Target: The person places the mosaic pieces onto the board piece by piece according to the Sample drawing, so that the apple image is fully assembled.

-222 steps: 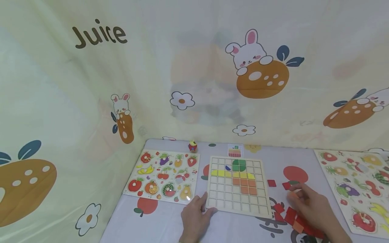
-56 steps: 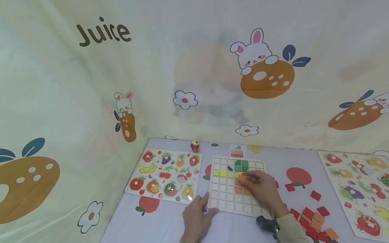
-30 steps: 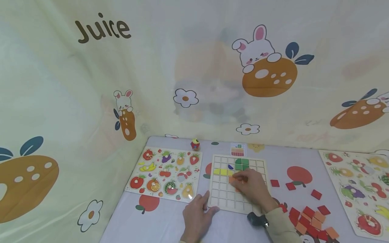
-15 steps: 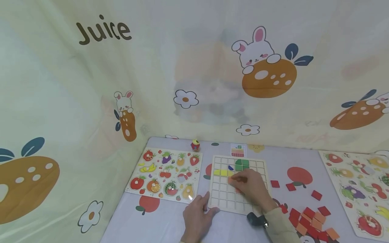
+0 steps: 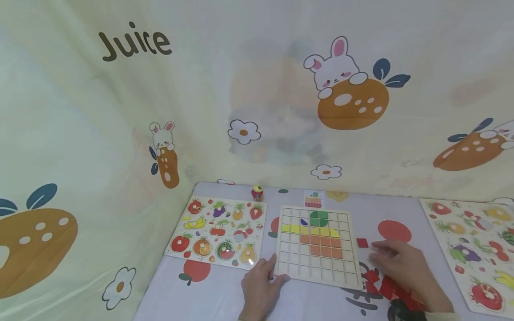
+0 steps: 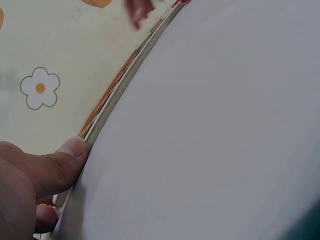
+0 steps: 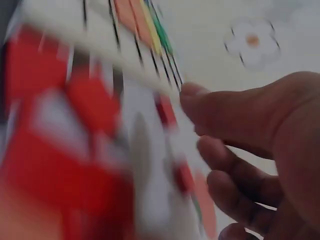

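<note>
Wooden grid board with seven orange tiles lies on the table, left hand holding one corner; right hand, thumb and fingers narrowly parted, hovers beside one red tile.

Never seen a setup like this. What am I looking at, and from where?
No machine here: a person's left hand and right hand. The head camera looks forward and down; a camera on each wrist faces that hand's work. On the table, a wooden grid board carries yellow, orange, green and blue pieces, with red tiles to the right and fruit boards on both sides. The left hand touches the grid board's near left corner; the right is near the tiles, seemingly holding nothing.
</note>
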The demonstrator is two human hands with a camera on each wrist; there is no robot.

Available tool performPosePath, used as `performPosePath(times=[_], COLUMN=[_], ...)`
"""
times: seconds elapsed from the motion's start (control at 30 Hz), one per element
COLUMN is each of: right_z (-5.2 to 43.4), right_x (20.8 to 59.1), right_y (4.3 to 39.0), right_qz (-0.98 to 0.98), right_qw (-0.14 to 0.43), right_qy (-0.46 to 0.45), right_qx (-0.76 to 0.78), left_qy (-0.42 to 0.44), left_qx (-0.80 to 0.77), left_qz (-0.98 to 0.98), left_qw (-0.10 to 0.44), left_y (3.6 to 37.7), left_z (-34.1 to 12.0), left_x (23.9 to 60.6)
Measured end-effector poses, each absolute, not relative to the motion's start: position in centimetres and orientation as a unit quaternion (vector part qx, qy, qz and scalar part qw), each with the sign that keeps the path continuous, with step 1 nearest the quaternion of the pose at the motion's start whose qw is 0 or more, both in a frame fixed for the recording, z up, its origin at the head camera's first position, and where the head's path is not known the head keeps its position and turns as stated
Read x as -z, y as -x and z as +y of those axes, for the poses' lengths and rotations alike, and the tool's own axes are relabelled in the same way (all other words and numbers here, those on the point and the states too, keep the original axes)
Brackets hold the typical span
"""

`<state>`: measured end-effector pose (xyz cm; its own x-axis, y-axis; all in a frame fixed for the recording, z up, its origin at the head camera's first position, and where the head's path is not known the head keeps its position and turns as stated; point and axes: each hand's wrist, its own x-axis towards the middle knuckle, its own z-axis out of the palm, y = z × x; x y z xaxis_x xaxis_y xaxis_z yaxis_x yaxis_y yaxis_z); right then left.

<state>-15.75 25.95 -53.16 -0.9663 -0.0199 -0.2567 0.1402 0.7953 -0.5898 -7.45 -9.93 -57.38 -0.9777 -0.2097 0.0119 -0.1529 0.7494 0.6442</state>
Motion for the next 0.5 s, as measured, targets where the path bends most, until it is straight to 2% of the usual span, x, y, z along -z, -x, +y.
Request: performPosePath(times=[0.23,0.37,0.5], right_z=[32.3,33.2,33.2], right_x=[53.5,54.0,54.4], right_y=[12.9,12.1,11.4], right_qz=[0.956,0.945,0.945], right_qw=[0.152,0.198,0.212], right_qy=[-0.047,-0.078,-0.072], right_qx=[0.248,0.247,0.239], left_qy=[-0.097,-0.100,-0.093], left_qx=[0.339,0.335,0.334], left_qz=[-0.934,-0.935,-0.937], left_qw=[0.049,0.049,0.050], left_y=[7.3,7.3,7.3], left_z=[-10.0,-10.0,-9.9], left_x=[57.3,57.4,57.4])
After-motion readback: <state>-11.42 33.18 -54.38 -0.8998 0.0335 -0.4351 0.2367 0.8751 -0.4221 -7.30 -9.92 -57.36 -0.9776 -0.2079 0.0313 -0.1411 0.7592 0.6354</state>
